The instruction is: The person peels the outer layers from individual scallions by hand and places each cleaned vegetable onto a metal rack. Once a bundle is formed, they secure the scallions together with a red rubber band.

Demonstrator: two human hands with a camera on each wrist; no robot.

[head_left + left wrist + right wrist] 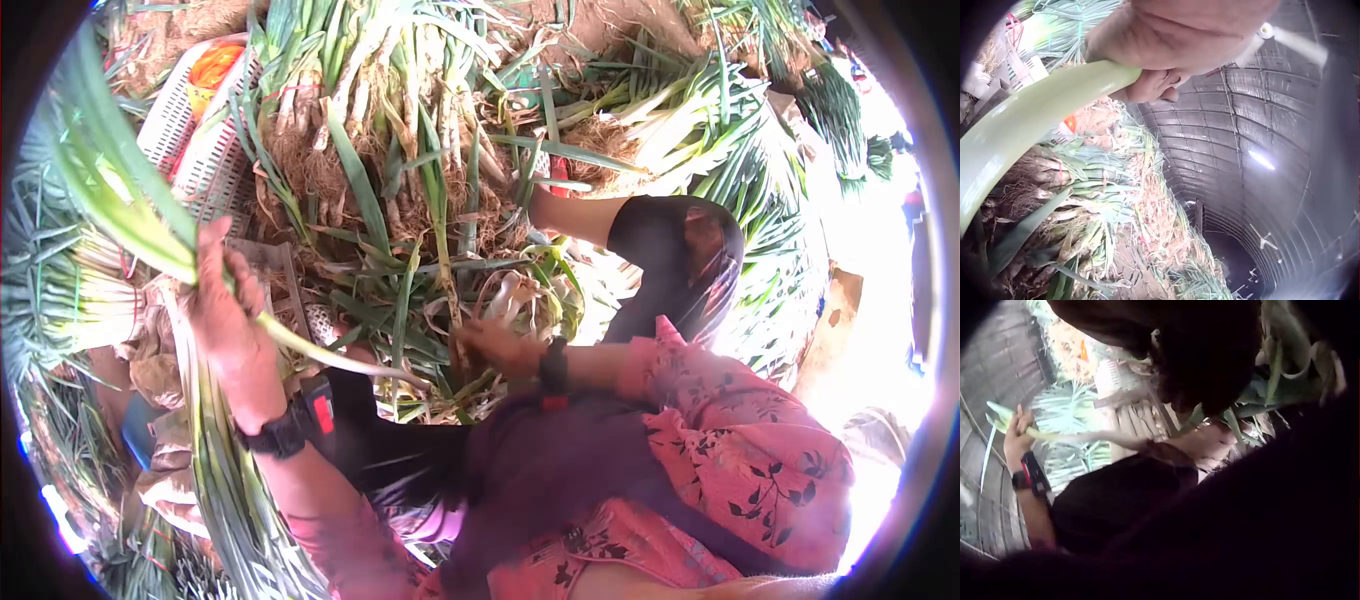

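My left hand [235,320] grips a long green onion [325,352]. Its broad green leaves rise toward the upper left, and its pale stalk slants down to the right, to a brownish root end. In the left wrist view the thick stalk [1041,106] passes under the curled fingers. My right hand [500,347] is low over loose leaves, beside the root end of that onion. A thin stalk [443,255] runs down to its fingertips. In the right wrist view this hand [1204,356] is a dark shape, and I cannot tell whether its fingers hold anything.
Rooty bundles of green onions [400,110] lie just ahead, with tied bundles [90,285] at the left and more [680,120] at the right. A white plastic crate [210,140] stands at the upper left. Stripped leaves [370,320] litter the ground between the legs.
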